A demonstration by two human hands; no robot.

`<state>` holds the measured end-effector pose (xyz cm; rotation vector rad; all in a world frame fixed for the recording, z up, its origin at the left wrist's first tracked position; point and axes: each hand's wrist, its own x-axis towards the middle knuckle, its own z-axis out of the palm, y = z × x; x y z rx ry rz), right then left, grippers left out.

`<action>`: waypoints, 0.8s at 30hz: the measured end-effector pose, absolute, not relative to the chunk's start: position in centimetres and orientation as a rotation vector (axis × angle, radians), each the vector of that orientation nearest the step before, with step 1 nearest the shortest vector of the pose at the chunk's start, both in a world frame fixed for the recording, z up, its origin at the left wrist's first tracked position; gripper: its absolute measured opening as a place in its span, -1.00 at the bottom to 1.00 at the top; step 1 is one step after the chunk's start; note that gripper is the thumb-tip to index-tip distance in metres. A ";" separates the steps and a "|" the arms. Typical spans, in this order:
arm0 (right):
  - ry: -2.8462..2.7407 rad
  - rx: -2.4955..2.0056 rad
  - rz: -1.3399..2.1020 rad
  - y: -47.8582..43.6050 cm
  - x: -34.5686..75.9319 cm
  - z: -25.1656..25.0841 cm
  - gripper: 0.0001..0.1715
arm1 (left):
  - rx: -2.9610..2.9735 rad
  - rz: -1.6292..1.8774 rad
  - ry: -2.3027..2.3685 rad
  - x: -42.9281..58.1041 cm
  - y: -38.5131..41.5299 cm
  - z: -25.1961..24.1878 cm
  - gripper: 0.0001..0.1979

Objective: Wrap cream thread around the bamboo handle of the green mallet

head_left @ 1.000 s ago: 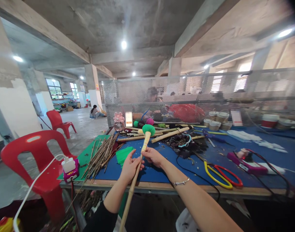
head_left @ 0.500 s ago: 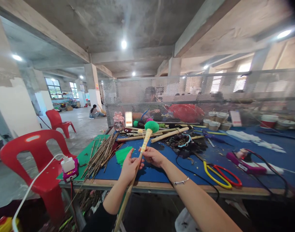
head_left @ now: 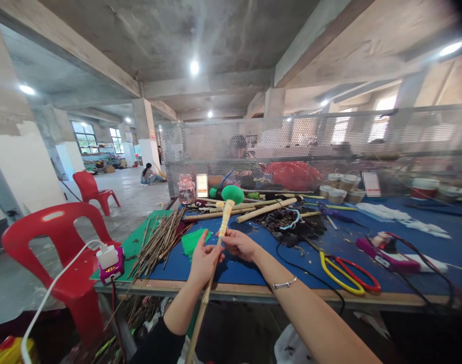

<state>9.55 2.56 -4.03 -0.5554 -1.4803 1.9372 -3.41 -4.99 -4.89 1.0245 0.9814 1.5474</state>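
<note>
Two bare hands share one bamboo stick [head_left: 204, 302], which slants from the lower edge of the view up over the blue table [head_left: 242, 277]. Its upper end carries a rounded green head [head_left: 233, 194], and just beneath that a pale yellow wrapping [head_left: 226, 217] covers the neck. The left hand [head_left: 205, 262] is closed around the bare shaft below the wrapping, its thumb pointing upward. The right hand [head_left: 241, 244] pinches the lower end of the wrapping between thumb and fingertips; how its other fingers lie cannot be told. A silver bracelet [head_left: 285, 284] circles the right wrist.

Just beside the left hand, a green sheet [head_left: 192, 243] lies on the table, and farther left rests a loose heap of thin sticks [head_left: 158, 246]. Beyond the hands are thicker bamboo lengths [head_left: 267, 210] and a dark, crumpled pile of scraps [head_left: 276, 222]. Scissors with one yellow and one red handle [head_left: 323, 268] lie to the right, near a purple power strip [head_left: 390, 259]. A pink bottle [head_left: 186, 190] stands at the back, before a perforated metal screen [head_left: 204, 144]. A red chair [head_left: 77, 208] stands left of the table.
</note>
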 end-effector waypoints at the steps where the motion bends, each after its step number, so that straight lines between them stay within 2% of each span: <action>1: -1.484 -0.562 1.947 2.5 9.6 -4.0 -0.51 | 1.021 1.531 0.971 -3.5 -5.1 -4.8 -0.07; 6: -1.540 -0.630 1.864 2.7 9.5 -4.3 -0.62 | 1.071 1.462 1.021 -3.6 -4.9 -4.9 -0.16; 11: -1.508 -0.646 1.790 3.0 9.4 -4.5 -0.60 | 1.108 1.596 1.038 -3.6 -4.5 -5.5 -0.11; 16: -1.522 -0.615 1.895 2.7 9.5 -4.4 -0.59 | 1.090 1.503 1.009 -3.7 -4.9 -5.3 -0.13; 19: -1.573 -0.652 1.850 2.7 9.4 -4.6 -0.61 | 1.095 1.462 1.047 -3.7 -4.7 -5.3 -0.30; 22: -1.603 -0.672 1.798 2.8 9.2 -4.8 -0.60 | 1.103 1.558 1.119 -3.6 -4.5 -5.7 -0.53; 24: -1.627 -0.683 1.763 2.9 9.2 -4.8 -0.60 | 1.131 1.631 1.135 -3.7 -4.4 -6.1 -0.61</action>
